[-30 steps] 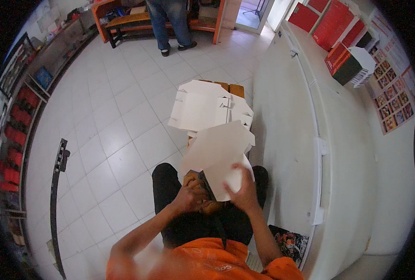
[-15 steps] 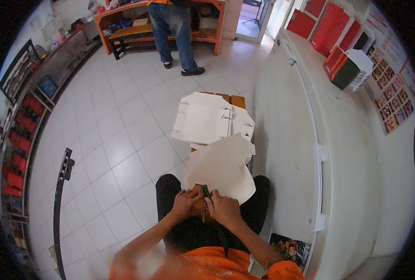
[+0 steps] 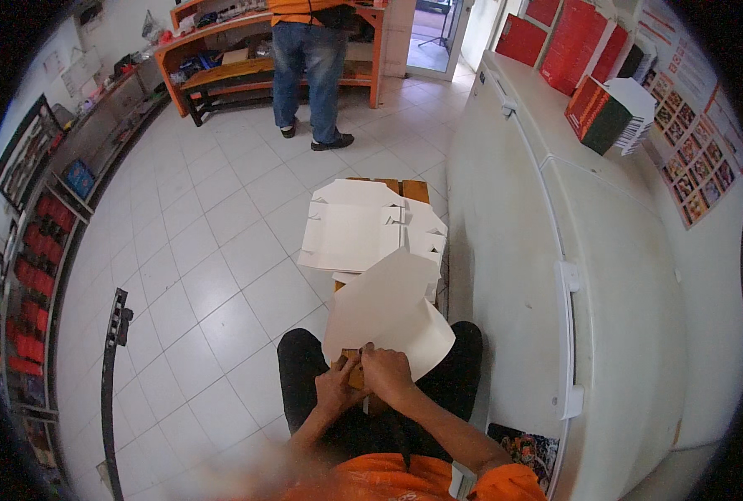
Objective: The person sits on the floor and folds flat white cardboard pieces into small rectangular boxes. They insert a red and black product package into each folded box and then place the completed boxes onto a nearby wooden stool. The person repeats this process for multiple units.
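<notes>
A white cardboard box blank [image 3: 384, 309] lies tilted over my knees, its far panel bent upward and its right side curving. At its near edge my left hand [image 3: 333, 389] is closed with the fingertips on the card. Close beside it, my right hand [image 3: 386, 372] is curled in a fist-like grip at the same edge. Its fingers hide the fold under them. Past the held blank, several flat white box blanks [image 3: 355, 234] with slotted tabs are stacked on a slatted wooden bench [image 3: 415, 191].
A long white chest freezer [image 3: 513, 225] stands close on my right, with a red and green box [image 3: 598, 117] on top. At left are a black upright bar [image 3: 108, 392] and shelves with red items [image 3: 33, 280]. A person in jeans [image 3: 306, 79] stands by an orange counter [image 3: 171, 71].
My right hand has turned and curled over the blank's near edge, covering the dark green strip that showed there. My left hand has shifted slightly lower. The view has tilted a little.
</notes>
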Demonstrator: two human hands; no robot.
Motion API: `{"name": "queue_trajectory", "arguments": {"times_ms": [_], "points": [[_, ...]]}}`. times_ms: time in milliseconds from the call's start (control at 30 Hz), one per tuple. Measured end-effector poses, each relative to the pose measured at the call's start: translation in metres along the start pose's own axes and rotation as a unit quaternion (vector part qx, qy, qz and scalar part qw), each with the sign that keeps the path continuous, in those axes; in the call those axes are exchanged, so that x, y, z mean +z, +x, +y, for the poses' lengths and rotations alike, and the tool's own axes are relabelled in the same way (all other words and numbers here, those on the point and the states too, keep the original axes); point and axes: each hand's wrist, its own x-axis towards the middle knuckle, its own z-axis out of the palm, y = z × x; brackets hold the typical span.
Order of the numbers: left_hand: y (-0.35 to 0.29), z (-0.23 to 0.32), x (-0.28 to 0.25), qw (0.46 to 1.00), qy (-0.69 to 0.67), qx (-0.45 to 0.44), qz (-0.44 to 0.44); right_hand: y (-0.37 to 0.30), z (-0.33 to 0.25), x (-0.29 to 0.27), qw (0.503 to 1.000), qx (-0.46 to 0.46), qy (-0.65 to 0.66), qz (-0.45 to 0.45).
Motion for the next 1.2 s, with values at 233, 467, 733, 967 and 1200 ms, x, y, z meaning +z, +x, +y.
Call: {"name": "queue_trajectory", "arguments": {"times_ms": [233, 467, 733, 967, 1200], "points": [[0.003, -0.007, 0.012, 0.997, -0.07, -0.013, 0.003, 0.0, 0.01, 0.008, 0.997, 0.004, 0.058, -0.053], [0.004, -0.01, -0.041, 0.99, -0.121, 0.06, 0.036, -0.001, 0.077, -0.02, 0.939, 0.053, 0.04, 0.337], [0.046, -0.011, -0.058, 0.911, -0.359, -0.169, 0.117, 0.004, 0.098, 0.072, 0.941, 0.114, 0.225, 0.226], [0.057, -0.004, -0.044, 0.954, -0.18, -0.155, 0.182, 0.011, 0.081, 0.019, 0.937, 0.161, 0.279, 0.138], [0.053, 0.001, -0.032, 0.948, -0.171, -0.152, 0.223, 0.038, 0.089, 0.041, 0.912, 0.167, 0.266, 0.264]]}}
